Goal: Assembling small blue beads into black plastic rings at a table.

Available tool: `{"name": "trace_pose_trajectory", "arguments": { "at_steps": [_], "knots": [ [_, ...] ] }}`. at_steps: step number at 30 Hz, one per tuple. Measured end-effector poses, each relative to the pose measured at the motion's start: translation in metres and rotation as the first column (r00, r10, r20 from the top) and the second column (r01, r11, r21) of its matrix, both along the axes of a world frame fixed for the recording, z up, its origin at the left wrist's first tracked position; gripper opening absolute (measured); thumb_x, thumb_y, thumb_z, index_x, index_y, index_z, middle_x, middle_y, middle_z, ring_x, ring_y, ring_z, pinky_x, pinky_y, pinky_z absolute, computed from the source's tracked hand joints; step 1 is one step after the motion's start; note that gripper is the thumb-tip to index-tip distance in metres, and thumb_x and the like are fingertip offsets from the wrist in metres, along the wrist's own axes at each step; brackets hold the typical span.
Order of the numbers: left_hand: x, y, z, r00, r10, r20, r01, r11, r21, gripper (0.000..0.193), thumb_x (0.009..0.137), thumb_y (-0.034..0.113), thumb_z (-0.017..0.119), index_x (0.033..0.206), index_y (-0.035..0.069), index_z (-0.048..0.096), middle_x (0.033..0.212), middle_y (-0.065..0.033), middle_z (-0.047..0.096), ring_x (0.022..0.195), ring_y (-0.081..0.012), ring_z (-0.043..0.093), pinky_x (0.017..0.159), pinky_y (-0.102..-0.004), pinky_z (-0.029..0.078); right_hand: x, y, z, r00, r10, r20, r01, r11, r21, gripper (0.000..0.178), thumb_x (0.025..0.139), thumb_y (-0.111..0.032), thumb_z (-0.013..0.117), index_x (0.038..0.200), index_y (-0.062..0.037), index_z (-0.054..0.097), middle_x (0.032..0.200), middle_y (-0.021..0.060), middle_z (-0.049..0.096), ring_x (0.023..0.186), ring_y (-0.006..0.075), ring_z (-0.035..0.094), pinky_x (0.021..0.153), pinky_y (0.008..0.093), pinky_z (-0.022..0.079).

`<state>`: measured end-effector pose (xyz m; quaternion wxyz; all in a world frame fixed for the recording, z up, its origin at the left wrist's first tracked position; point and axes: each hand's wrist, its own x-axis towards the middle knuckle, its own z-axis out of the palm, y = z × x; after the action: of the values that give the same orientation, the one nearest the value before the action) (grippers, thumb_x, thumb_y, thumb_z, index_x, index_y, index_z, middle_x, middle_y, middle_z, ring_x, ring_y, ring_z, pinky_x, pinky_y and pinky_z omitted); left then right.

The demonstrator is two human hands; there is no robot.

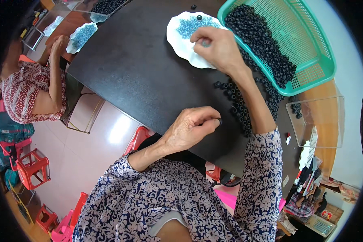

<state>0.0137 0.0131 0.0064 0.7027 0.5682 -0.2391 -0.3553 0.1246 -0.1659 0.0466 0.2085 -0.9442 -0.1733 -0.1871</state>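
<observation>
black piece (219, 122), pinched in left hand (190, 128); right hand (220, 47), over white plate (172, 35) of blue beads (187, 28), cannot tell its grip

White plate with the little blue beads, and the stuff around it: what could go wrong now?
The right grip is over the white scalloped plate, so a bump might scatter the tiny blue beads. The left grip pinches a small black piece, which could slip out. Loose black rings lie beside the right forearm, so the arm could knock some away.
</observation>
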Motion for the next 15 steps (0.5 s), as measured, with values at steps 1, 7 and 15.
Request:
{"name": "trace_pose_trajectory", "arguments": {
  "at_steps": [1,7,15],
  "knots": [
    [-0.001,0.0,-0.002,1.0,0.001,0.0,-0.001,1.0,0.002,0.014,0.09,0.007,0.06,0.101,-0.001,0.064,0.075,0.0003,0.062,0.069,-0.0033,0.055,0.061,-0.0196,0.044,-0.01,-0.001,0.006,0.999,-0.007,-0.052,0.015,0.988,0.155,0.017,0.073,-0.006,0.062,0.087,-0.0024,0.07,0.07,0.0069,0.064,0.064,0.0154,0.059,0.067,0.0288,0.05],
    [-0.003,-0.001,-0.001,0.999,0.048,0.013,-0.048,0.999,-0.006,0.013,0.091,0.011,0.059,0.094,-0.001,0.062,0.066,0.0032,0.053,0.061,-0.0018,0.045,0.053,-0.0219,0.038,-0.033,-0.019,0.003,0.987,-0.124,-0.101,0.134,0.986,0.098,0.018,0.076,-0.007,0.062,0.092,-0.0025,0.07,0.071,0.0074,0.065,0.064,0.0123,0.058,0.064,0.0259,0.049],
    [-0.001,-0.001,0.0,1.0,-0.002,0.026,0.001,0.999,0.038,0.014,0.091,0.011,0.059,0.098,-0.001,0.063,0.073,0.0004,0.059,0.066,-0.0028,0.051,0.058,-0.0203,0.042,-0.003,-0.012,-0.005,0.999,-0.038,0.021,0.04,0.996,-0.083,0.019,0.078,-0.013,0.062,0.091,-0.0037,0.072,0.082,0.0162,0.069,0.071,0.0301,0.066,0.07,0.0352,0.053]
  ]
}}
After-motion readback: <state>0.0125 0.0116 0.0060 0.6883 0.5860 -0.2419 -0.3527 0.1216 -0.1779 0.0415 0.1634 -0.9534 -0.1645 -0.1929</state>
